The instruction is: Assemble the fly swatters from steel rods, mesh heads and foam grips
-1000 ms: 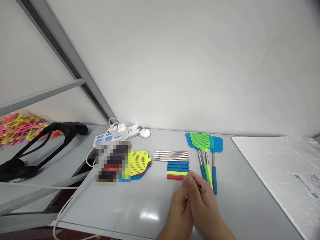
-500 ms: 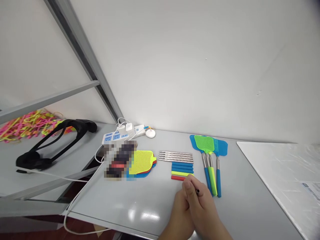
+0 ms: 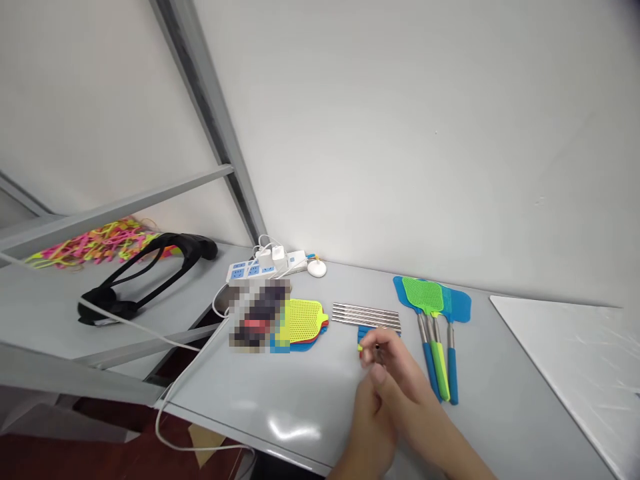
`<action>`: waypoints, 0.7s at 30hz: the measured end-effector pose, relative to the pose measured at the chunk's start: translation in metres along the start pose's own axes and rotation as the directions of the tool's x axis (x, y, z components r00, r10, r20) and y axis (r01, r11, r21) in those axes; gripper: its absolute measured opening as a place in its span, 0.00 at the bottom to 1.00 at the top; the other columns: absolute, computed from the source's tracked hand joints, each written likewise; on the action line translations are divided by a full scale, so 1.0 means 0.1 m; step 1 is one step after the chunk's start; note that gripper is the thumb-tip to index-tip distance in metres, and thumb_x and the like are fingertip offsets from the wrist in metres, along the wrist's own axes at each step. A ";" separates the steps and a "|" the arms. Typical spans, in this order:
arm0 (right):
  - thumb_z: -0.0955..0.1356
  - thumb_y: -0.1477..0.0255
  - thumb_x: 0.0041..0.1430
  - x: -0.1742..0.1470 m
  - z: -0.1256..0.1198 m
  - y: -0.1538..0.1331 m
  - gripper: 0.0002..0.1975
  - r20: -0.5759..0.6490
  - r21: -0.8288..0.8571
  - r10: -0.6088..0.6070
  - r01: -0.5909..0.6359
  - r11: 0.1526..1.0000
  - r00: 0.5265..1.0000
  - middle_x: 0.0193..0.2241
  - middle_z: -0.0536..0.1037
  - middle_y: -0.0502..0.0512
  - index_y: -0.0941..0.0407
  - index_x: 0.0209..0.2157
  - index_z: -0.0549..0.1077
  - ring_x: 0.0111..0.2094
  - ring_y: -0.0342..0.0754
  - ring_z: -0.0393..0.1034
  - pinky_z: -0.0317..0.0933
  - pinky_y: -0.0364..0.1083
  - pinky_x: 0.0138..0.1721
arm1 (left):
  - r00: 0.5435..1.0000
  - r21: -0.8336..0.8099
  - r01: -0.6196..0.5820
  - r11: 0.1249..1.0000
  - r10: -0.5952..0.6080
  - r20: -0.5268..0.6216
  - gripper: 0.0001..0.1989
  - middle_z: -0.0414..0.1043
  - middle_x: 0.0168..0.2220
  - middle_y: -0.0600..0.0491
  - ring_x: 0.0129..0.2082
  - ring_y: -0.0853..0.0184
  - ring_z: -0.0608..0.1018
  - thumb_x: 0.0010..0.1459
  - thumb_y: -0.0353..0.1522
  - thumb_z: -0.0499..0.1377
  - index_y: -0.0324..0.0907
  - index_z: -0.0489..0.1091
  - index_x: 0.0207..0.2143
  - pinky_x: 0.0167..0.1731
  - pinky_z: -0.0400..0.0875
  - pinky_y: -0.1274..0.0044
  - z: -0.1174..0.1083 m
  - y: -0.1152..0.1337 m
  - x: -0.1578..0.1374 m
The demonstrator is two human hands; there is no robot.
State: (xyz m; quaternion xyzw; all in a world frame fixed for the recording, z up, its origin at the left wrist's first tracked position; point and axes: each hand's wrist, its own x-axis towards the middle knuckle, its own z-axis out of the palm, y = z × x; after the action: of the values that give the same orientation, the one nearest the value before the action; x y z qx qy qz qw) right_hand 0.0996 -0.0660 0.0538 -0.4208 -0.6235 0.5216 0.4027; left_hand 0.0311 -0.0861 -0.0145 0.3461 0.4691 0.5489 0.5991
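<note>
My left hand point(image 3: 373, 413) is low over the front of the table, its fingers closed and mostly covered by the other hand. Against it lies my right hand point(image 3: 407, 380), fingers curled with a gap to the thumb. A small dark spot shows between the right fingers; whatever the hands hold is hidden. Just behind them is a row of coloured handle grips, a blue grip point(image 3: 365, 331) showing and the others largely covered. Several metal rods point(image 3: 365, 316) lie parallel farther back. To the right lie fly swatters with a green head point(image 3: 423, 295) and a blue head point(image 3: 457, 305).
Loose perforated swatter heads point(image 3: 305, 320) are stacked left of the rods, beside a pixelated patch. Behind stand a power strip point(image 3: 245, 272) and a white round device point(image 3: 317, 269). A black headset frame point(image 3: 150, 280) is on the left shelf; a white wrapped board point(image 3: 565, 360) lies right.
The view has swung left, so the table things appear farther right. My right fingers have lifted and loosened from the tight clasp, covering more of the grips. The dark tube end seen earlier is gone.
</note>
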 end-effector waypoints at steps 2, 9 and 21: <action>0.60 0.58 0.66 0.06 0.00 -0.04 0.15 0.005 -0.023 -0.046 0.046 0.999 0.999 0.44 0.68 0.55 0.50 0.49 0.64 0.47 0.50 0.64 0.62 0.48 0.46 | 0.999 -0.040 -0.017 0.999 0.016 -0.031 0.18 0.69 0.29 0.52 0.30 0.66 0.72 0.57 0.47 0.59 0.41 0.69 0.38 0.31 0.68 0.76 -0.09 0.04 -0.02; 0.60 0.61 0.67 0.73 0.24 0.14 0.16 0.157 -0.634 -0.084 0.166 0.756 0.984 0.50 0.68 0.59 0.54 0.51 0.66 0.53 0.51 0.63 0.57 0.49 0.54 | 0.936 -0.156 -0.156 0.975 0.096 -0.339 0.21 0.52 0.22 0.62 0.19 0.76 0.55 0.61 0.51 0.54 0.43 0.59 0.32 0.19 0.53 0.84 -0.69 0.22 -0.08; 0.71 0.52 0.49 1.54 0.64 0.49 0.33 0.278 -0.779 0.136 0.140 0.611 0.951 0.53 0.67 0.64 0.55 0.52 0.70 0.54 0.62 0.60 0.53 0.56 0.49 | 0.966 0.021 -0.025 0.999 0.030 -0.257 0.19 0.53 0.22 0.62 0.17 0.77 0.54 0.62 0.49 0.54 0.43 0.58 0.31 0.17 0.50 0.83 -1.17 0.23 -0.06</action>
State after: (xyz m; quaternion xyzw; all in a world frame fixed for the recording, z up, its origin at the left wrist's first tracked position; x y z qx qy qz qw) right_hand -0.0048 0.0647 0.0065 -0.4670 -0.8446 0.2513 0.0730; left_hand -0.0866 -0.1005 -0.0293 0.2838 0.5428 0.5932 0.5224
